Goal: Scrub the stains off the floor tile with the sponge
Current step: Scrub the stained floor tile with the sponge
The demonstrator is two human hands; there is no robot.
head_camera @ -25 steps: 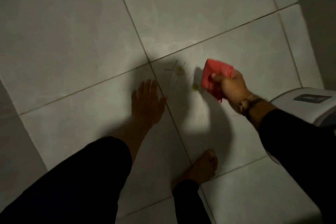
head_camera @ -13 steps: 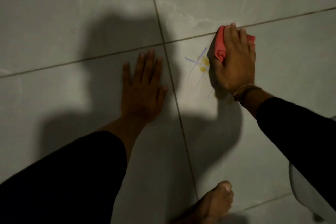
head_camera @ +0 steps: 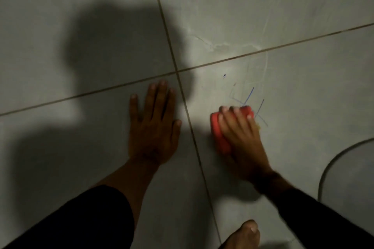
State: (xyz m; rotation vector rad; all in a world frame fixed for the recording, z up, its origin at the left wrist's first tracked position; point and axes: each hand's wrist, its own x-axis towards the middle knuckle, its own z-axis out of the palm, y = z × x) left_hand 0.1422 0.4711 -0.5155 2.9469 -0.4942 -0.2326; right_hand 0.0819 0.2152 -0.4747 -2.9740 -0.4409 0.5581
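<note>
Head view, looking down from my feed: the right hand (head_camera: 240, 135) lies palm-down on top of the red sponge (head_camera: 219, 133), fingers curled over its far edge and clamped on it, pressing it flat against the floor tile (head_camera: 303, 97). The sponge sits on the tile to the right of the dark grout line (head_camera: 194, 139) that runs toward the camera, near that line but not on it. Thin blue pen-like stains (head_camera: 250, 95) cross the tile just beyond the fingertips, some strokes running out from under the sponge's far right corner, and a small yellow smear shows at the hand's right edge. The hand is slightly blurred.

On the other side of the grout line, the left hand (head_camera: 154, 125) rests flat on the neighbouring tile, fingers spread and straight, its grip apart and holding nothing. Both forearms wear dark sleeves (head_camera: 91, 220). I can see 1 bare foot (head_camera: 244, 234) at the bottom edge, right of the grout line. A curved pale edge of some object (head_camera: 332, 166) shows at the right; I cannot tell what it is. A large shadow (head_camera: 113, 50) falls across the tiles on the left.
</note>
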